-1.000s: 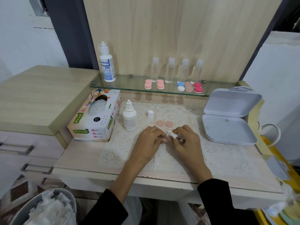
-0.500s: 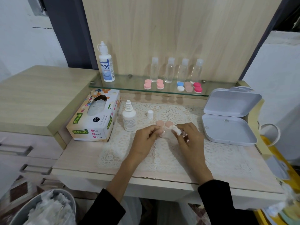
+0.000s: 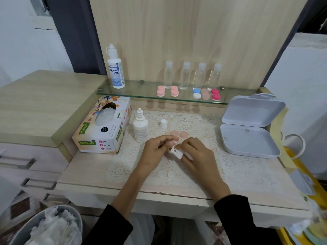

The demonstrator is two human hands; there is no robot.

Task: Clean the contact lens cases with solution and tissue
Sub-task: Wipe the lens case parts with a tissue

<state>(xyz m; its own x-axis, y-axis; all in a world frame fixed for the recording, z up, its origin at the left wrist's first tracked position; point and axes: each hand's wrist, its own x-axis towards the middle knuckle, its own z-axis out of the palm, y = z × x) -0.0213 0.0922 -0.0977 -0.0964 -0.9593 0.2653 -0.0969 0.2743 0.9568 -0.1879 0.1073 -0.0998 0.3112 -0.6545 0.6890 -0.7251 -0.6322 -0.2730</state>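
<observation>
Wiping step. The right hand (image 3: 196, 156) pinches a wadded tissue (image 3: 177, 153) just right of the bottle (image 3: 140, 128). The left hand (image 3: 157, 149) curls against the tissue; what it holds is hidden. Two peach caps (image 3: 179, 133) lie right of the bottle. Next likely calls for a gentle twist of the tissue.

The tall bottle (image 3: 115, 71) on the glass shelf (image 3: 141, 93) carries a blue label reading "REAM EYE", its first letter turned out of sight. The tissue box (image 3: 102, 131) shows "Mysoft" on green banners and "Soft Facial Tissue" on its front. The small bottle's (image 3: 140, 129) print is too fine to read.
</observation>
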